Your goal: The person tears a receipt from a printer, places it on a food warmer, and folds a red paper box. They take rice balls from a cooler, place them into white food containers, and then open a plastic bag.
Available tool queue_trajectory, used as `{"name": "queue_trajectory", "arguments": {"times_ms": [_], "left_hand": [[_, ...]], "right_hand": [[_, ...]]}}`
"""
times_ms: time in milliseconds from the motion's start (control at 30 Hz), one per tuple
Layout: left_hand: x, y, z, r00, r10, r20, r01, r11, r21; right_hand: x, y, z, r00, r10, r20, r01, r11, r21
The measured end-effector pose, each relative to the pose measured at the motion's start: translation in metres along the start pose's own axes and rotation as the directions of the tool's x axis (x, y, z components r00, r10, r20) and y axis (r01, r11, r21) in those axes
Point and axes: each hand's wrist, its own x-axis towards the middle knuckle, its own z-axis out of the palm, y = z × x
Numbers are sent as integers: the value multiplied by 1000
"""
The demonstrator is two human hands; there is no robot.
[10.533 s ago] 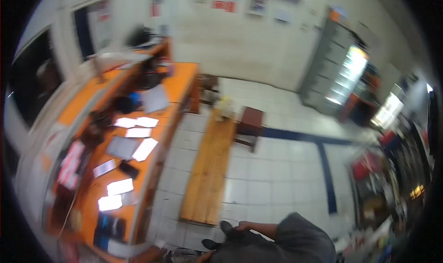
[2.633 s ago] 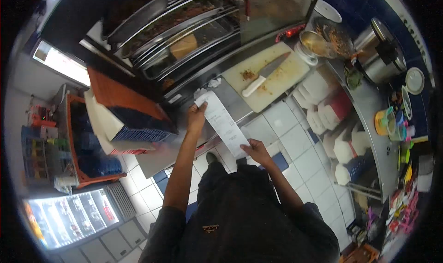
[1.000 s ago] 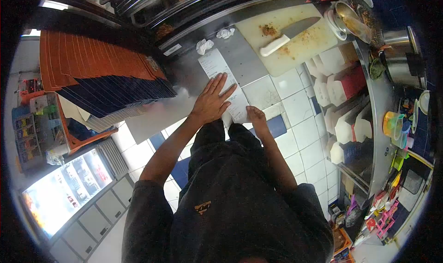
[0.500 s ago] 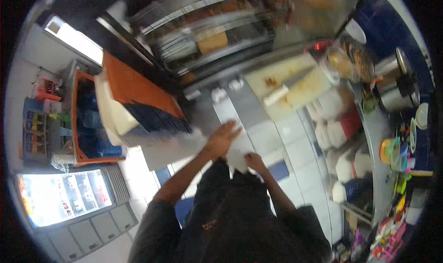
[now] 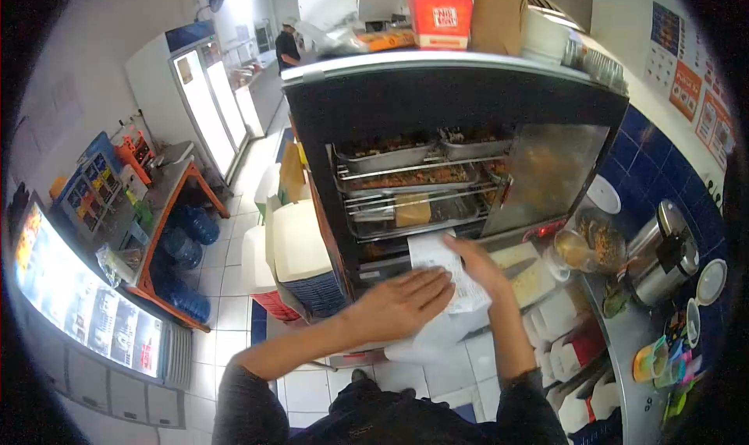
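A white printed receipt (image 5: 428,249) is held up in front of the display cabinet, its printed side facing me. My right hand (image 5: 482,273) grips the receipt's right edge, with the thumb near its upper corner and the other fingers hidden behind. Lying across the lower left of the paper, my left hand (image 5: 417,295) has its fingers stretched out flat. Beyond the right hand, a cutting board (image 5: 533,281) with a knife (image 5: 518,269) on it rests on the steel counter.
The glass-doored cabinet (image 5: 437,94) holds several trays of food. Stacked foam containers (image 5: 299,242) stand to its left. At right are a steel pot (image 5: 665,258) and a plastic tub (image 5: 599,246). Large water bottles (image 5: 181,250) sit under the left table. Another person (image 5: 288,46) stands far back.
My view has tilted up to the cabinet. Both hands have come together higher up on the receipt; earlier the left reached over the counter while the right held something white near my body.
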Motion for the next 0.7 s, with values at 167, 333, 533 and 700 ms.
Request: {"name": "queue_trajectory", "arguments": {"times_ms": [167, 333, 533, 700], "left_hand": [[30, -47, -108, 969, -1, -249, -19, 997, -77], [52, -122, -150, 826, -182, -534, 304, 941, 149], [49, -180, -130, 869, -199, -453, 314, 929, 195], [53, -177, -161, 693, -209, -690, 339, 939, 57]], "right_hand": [[12, -162, 67, 755, -592, 283, 625, 780, -32], [68, -197, 95, 747, -573, 337, 632, 769, -92], [80, -185, 103, 699, -600, 391, 676, 732, -86], [58, -237, 118, 609, -716, 343, 789, 593, -163]]}}
